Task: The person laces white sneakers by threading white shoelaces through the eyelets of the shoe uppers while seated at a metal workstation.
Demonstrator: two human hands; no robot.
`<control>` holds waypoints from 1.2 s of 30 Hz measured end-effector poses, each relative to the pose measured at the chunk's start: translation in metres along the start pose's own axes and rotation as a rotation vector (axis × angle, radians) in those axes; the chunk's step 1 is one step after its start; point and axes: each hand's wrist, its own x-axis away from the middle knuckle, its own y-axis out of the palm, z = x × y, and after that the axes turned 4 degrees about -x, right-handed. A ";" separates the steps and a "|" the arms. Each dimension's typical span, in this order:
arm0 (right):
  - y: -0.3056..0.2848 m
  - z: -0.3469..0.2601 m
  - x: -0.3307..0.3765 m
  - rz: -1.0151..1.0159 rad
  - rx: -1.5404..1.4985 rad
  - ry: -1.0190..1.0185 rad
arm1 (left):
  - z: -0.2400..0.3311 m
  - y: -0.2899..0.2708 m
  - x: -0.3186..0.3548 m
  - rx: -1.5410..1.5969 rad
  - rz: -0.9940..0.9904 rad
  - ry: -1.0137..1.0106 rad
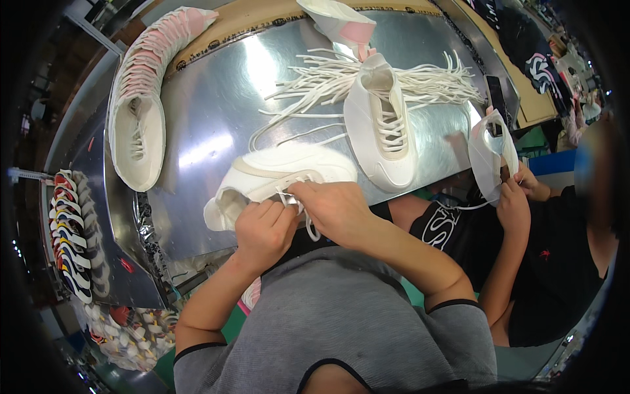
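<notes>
A white shoe upper (275, 174) lies on its side at the near edge of a shiny metal table (210, 118). My left hand (262, 230) is closed on its near edge by the lace holes. My right hand (331, 203) pinches a white lace (308, 226) at the same spot, and the lace's loose end hangs down between the hands. Another white upper (380, 128) lies flat just beyond, laced, beside a loose bundle of white laces (420, 82).
A nested row of white and pink uppers (141, 79) curves along the table's left side. Another upper (341, 23) lies at the far edge. At right, a person in black holds an upper (492, 154) with both hands. Coloured uppers (69, 230) are stacked lower left.
</notes>
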 end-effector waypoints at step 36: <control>-0.024 0.012 -0.024 -0.188 -1.164 0.444 | -0.013 -0.011 -0.011 0.258 -0.333 -0.687</control>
